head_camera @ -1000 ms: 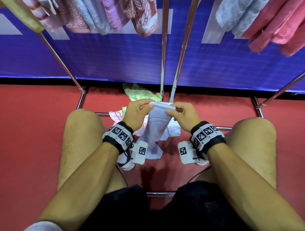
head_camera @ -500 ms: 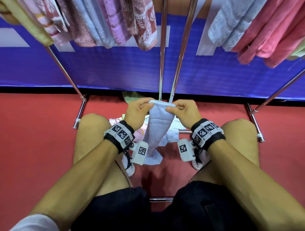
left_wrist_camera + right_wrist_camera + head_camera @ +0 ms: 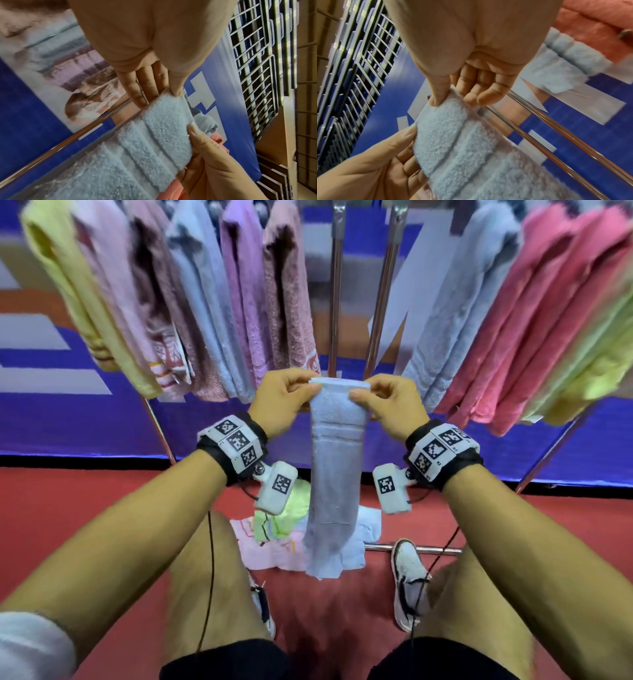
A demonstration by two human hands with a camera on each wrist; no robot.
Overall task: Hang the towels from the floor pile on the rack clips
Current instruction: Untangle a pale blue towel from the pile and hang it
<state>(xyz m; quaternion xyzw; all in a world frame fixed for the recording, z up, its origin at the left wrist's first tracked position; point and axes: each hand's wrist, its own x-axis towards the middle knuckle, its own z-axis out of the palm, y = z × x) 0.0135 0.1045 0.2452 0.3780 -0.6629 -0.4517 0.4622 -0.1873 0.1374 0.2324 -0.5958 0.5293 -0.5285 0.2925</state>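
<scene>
i see my left hand [image 3: 286, 402] and right hand [image 3: 394, 405] each pinching a top corner of the blue towel [image 3: 334, 474], fingers curled on it. it hangs folded above the floor pile [image 3: 274, 539], before the rack poles [image 3: 335, 302] and hung towels [image 3: 239, 296].

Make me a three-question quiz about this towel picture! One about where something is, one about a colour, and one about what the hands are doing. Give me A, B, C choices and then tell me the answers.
1. Where is the pile of towels?
A. on the red floor
B. on a chair
C. in a basket

2. What colour is the held towel?
A. yellow
B. light blue
C. black

3. What are the hands doing?
A. hanging empty
B. both pinching the towel's top edge
C. only one holding it

Answers:
1 A, the pile lies on the floor between the feet.
2 B, all three views show it pale blue.
3 B, the left hand and right hand each grip a top corner.
</scene>
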